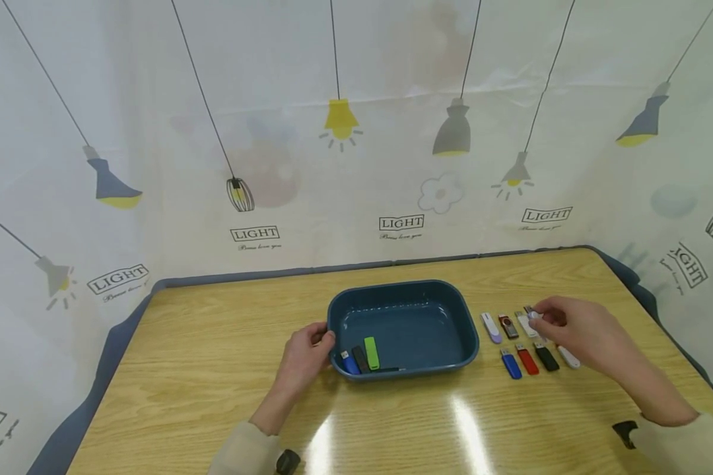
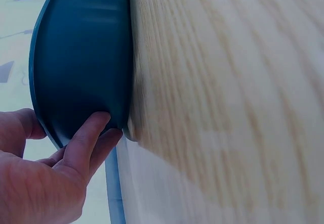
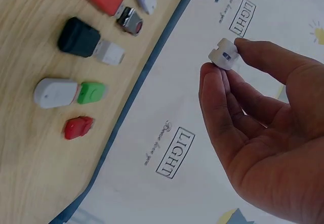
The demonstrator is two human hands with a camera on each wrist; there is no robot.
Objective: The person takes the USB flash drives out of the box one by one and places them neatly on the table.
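My left hand (image 1: 303, 356) grips the near left end of a dark blue tray (image 1: 416, 336), thumb at the rim and fingers against the outer wall in the left wrist view. Inside the tray, a blue USB stick (image 1: 349, 363), a dark one (image 1: 360, 359) and a green one (image 1: 371, 353) lean by the near left corner; a thin dark one lies along the near wall. My right hand (image 1: 588, 330) is raised over the table's right side, pinching a small white USB stick (image 3: 223, 55) between thumb and fingertips.
Right of the tray, USB sticks lie in two rows: white-purple (image 1: 491, 328), red swivel (image 1: 508, 326) and white (image 1: 525, 324) behind; blue (image 1: 511, 364), red (image 1: 527, 360), black (image 1: 546, 357) and white-red (image 1: 568, 357) in front. A green one (image 3: 91, 92) and small red one (image 3: 78, 127) lie nearby.
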